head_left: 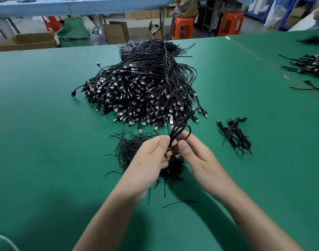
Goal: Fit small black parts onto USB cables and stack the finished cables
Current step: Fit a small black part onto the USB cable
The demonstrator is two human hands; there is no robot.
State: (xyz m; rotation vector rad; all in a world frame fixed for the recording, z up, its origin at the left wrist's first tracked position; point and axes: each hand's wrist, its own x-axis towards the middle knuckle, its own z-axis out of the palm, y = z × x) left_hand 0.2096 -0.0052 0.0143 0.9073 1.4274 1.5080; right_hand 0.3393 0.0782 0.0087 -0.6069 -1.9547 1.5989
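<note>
Cable (178, 132), looped, pinched between left hand (151, 160) and right hand (194, 156) above tie heap (135, 145). Advice: keep coils tight and wrap the tie snugly at mid-bundle; finished stack (234, 134) lies right.

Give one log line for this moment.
left hand: holds looped cable | right hand: holds same cable | bundled cables: table, right

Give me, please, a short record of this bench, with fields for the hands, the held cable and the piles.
left hand: pinches the looped cable
right hand: pinches the same cable, opposite side
looped cable: folded in loops, above the strip pile
cable heap: large, mid-table, beyond the hands
strip pile: thin black strips, under the hands
finished stack: few bundled cables, right of the hands
table: green surface
</note>
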